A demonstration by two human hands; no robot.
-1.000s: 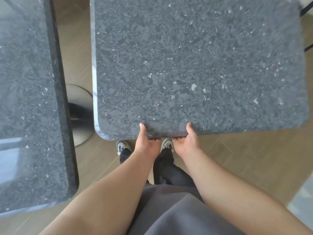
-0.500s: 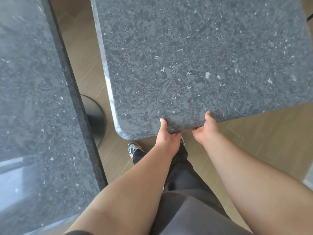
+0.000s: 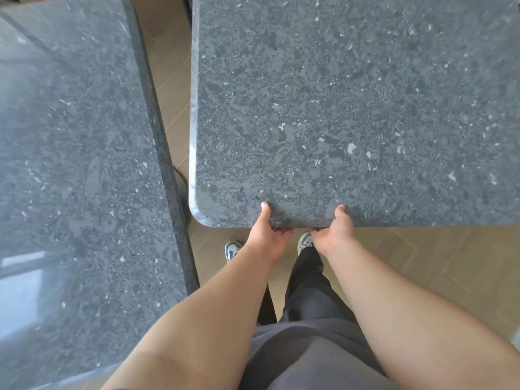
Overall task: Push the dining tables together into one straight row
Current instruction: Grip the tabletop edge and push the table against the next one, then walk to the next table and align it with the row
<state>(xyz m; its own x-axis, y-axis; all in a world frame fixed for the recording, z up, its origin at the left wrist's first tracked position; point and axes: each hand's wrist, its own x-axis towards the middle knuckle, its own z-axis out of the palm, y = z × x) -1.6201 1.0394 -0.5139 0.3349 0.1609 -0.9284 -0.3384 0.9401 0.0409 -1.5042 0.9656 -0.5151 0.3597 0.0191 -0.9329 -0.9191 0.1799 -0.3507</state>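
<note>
Two dark speckled stone dining tables fill the view. The right table [image 3: 351, 114] lies straight ahead, and both my hands grip its near edge close to its rounded near-left corner. My left hand [image 3: 267, 230] has its thumb on top and fingers curled under the edge. My right hand [image 3: 334, 230] holds the same edge a short way to the right, thumb on top. The left table [image 3: 76, 178] stands beside it, separated by a narrow strip of floor that widens slightly toward me. Its near edge reaches closer to me than the right table's.
Tan wood-look floor [image 3: 422, 263] shows in the gap and to the right of my legs. My two shoes [image 3: 232, 249] stand just under the right table's near edge. A thin curved bit of a table base [image 3: 180, 175] peeks out in the gap.
The gap between the two tables has narrowed, and the round metal base that showed in it is almost hidden. The right table's edge now runs nearly parallel to the left table. Both hands keep their grip.
</note>
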